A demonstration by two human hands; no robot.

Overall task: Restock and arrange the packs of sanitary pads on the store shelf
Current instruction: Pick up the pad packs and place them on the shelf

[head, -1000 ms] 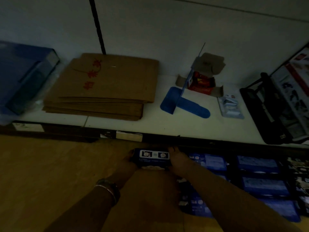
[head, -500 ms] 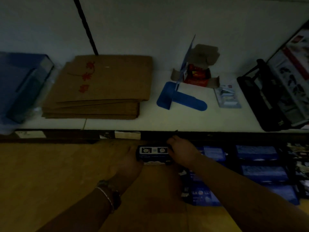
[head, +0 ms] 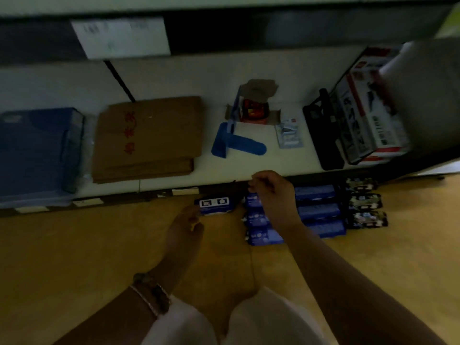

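A dark blue pack of sanitary pads (head: 215,205) lies alone on the wooden lower shelf (head: 74,245), just under the white shelf's front rail. My left hand (head: 185,225) hovers at the pack's lower left corner with loosely curled fingers and grips nothing. My right hand (head: 271,190) hangs above a column of blue packs (head: 258,237), fingers loosely curled and empty. More blue packs (head: 318,210) lie in a column to the right, and dark patterned packs (head: 366,215) sit beyond them.
The white shelf (head: 249,165) above carries a blue box (head: 34,150), flattened cardboard (head: 149,135), a blue plastic divider (head: 236,143), a small open carton with a red item (head: 254,112), a blister pack (head: 290,135), a black case (head: 323,135) and a printed box (head: 368,115).
Both hands held the single pack between them; now they have let it go and it lies on the wooden shelf. Both hands have pulled back, and the view has drawn away.
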